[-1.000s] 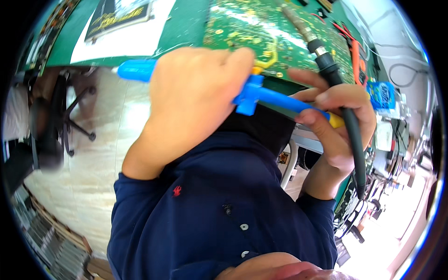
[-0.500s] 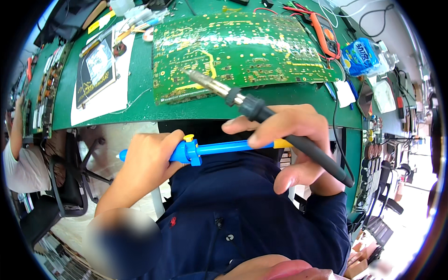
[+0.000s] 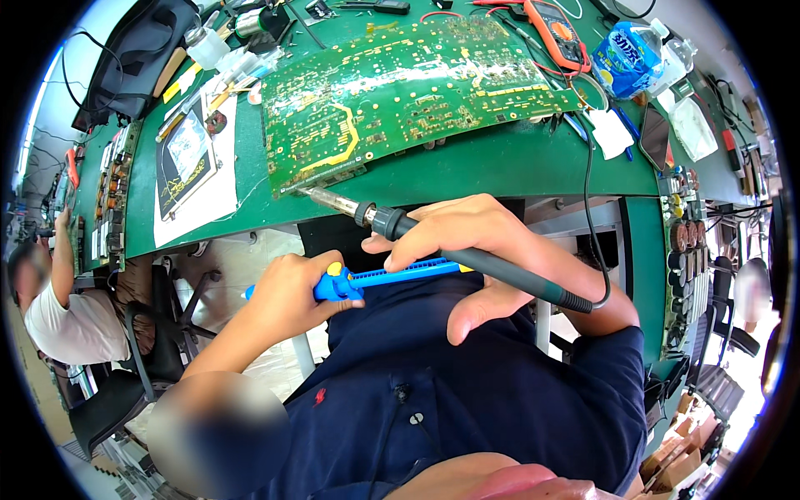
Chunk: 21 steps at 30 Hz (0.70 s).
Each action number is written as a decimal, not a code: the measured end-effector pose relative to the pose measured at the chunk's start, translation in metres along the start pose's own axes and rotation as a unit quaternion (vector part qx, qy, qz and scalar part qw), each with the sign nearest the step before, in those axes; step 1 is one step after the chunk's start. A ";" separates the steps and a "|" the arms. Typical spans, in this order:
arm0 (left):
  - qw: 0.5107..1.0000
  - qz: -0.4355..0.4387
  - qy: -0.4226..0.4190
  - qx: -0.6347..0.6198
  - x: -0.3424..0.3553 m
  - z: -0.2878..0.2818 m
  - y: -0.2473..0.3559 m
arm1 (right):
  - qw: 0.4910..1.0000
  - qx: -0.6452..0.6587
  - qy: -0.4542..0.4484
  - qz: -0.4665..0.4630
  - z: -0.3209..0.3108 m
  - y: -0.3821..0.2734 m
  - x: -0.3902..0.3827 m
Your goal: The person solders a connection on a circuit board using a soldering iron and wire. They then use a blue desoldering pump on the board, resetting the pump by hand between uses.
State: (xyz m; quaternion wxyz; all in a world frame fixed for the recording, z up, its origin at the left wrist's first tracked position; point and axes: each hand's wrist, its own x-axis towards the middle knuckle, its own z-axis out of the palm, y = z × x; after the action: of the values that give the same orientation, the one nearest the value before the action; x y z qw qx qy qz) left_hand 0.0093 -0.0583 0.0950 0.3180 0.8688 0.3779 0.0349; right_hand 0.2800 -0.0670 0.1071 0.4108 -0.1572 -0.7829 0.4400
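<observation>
My left hand (image 3: pixel 287 292) is wrapped round the body of a blue desoldering pump (image 3: pixel 408 272) with a yellow button, held nearly level in front of my shirt. In my right hand (image 3: pixel 479 229) lies a soldering iron (image 3: pixel 517 279), its dark handle resting across the hand and its metal tip pointing left, near the front edge of the green circuit board (image 3: pixel 312 117). Fingers of that same hand reach over the pump's blue rod; whether they press on it I cannot tell. The thumb is spread apart below. The circuit board lies on the green workbench (image 3: pixel 275 212).
An orange multimeter (image 3: pixel 557 35) with red leads and a blue-labelled bottle (image 3: pixel 623 65) stand at the back right. A phone (image 3: pixel 656 137) is near them. A black booklet (image 3: pixel 185 171) rests on paper at left. The iron's cable (image 3: pixel 590 192) crosses the bench edge. A co-worker (image 3: pixel 79 325) sits far left.
The soldering iron's tip has moved down and left, from over the circuit board to its front edge. My right hand has shifted left along the pump. The whole view has turned slightly.
</observation>
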 end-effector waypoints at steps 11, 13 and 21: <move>1.000 -0.008 -0.025 0.011 -0.010 -0.020 0.017 | 0.997 0.007 0.045 -0.057 0.006 -0.002 -0.008; 0.999 -0.034 -0.029 0.011 -0.003 -0.008 0.013 | 0.994 -0.001 0.070 -0.084 0.012 -0.004 -0.009; 0.990 -0.069 0.063 0.109 0.006 0.013 0.015 | 0.992 0.036 0.109 -0.059 0.041 0.007 -0.009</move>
State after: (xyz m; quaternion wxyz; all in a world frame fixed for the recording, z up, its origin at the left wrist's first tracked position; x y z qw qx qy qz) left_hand 0.0273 -0.0689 0.0920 0.1989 0.8662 0.4577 0.0258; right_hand 0.2527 -0.0921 0.0853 0.5240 -0.1426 -0.7252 0.4232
